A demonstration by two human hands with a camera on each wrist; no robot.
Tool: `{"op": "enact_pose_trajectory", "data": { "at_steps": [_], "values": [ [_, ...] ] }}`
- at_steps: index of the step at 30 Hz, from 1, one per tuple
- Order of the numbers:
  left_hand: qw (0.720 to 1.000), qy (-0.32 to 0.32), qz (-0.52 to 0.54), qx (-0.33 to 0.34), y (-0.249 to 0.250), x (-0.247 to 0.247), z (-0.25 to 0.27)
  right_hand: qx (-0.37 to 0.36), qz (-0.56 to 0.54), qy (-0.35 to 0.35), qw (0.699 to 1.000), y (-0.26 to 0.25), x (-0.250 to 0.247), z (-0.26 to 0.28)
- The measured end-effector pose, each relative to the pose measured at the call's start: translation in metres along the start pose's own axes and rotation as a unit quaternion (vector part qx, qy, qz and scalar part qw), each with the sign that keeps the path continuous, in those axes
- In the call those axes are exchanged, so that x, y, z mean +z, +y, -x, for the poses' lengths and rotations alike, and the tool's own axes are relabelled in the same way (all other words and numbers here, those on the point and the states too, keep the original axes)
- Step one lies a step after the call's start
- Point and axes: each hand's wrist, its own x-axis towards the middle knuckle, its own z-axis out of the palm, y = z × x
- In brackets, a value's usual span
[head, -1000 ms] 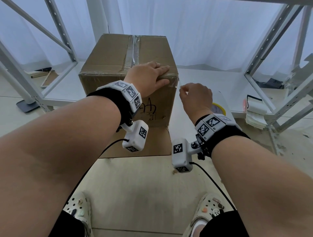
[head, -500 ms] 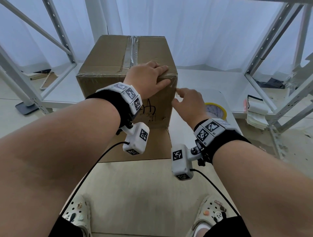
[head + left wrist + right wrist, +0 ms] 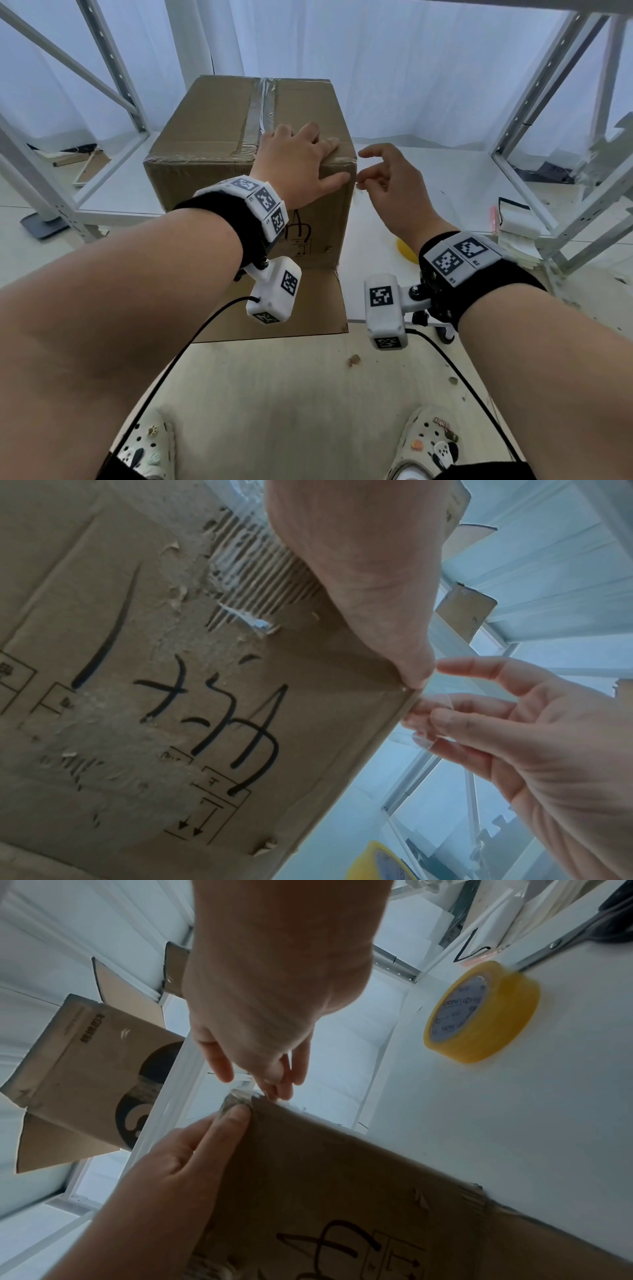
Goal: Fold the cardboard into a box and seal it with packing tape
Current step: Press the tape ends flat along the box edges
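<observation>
A brown cardboard box (image 3: 212,137) stands on the white table (image 3: 428,178), its top seam covered with clear tape. My left hand (image 3: 301,161) lies flat on the box's near right top corner, fingers (image 3: 232,1118) pressing the tape strip along the front edge. My right hand (image 3: 387,185) hovers just right of that corner, fingers loosely curled. In the left wrist view those fingers (image 3: 445,712) pinch the loose clear tape end (image 3: 431,696) that overhangs the corner. A yellow packing tape roll (image 3: 479,1012) lies on the table behind my right wrist.
A loose cardboard flap (image 3: 308,308) lies flat in front of the box. Scissors (image 3: 565,939) rest beyond the tape roll. White metal shelf frames (image 3: 113,68) stand left and right. Another open carton (image 3: 85,1069) sits far off. A stack of white pads (image 3: 513,226) lies at right.
My right hand has moved left from a fist above the tape roll to the box's corner, and its fingers have taken the tape end. The left hand stays pressed on the box.
</observation>
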Motion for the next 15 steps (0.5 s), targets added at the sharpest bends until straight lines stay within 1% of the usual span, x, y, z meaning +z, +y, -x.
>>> {"op": "enact_pose_trajectory", "data": {
  "at_steps": [4, 8, 12, 15],
  "values": [
    [0.999, -0.011, 0.011, 0.042, -0.009, -0.002, 0.004, -0.02, 0.027, -0.009, 0.999, -0.003, -0.005, -0.002],
    [0.996, -0.012, -0.03, 0.083, -0.008, -0.008, 0.011, -0.024, 0.032, -0.014, 0.999, -0.005, -0.006, -0.003],
    [0.995, -0.02, -0.053, 0.087, -0.002, -0.017, 0.005, -0.009, 0.018, -0.029, 0.999, -0.006, -0.009, -0.004],
    [0.995, -0.018, -0.066, 0.074, 0.008, -0.02, 0.001, -0.01, 0.021, -0.043, 0.999, -0.009, -0.012, -0.002]
  ]
}}
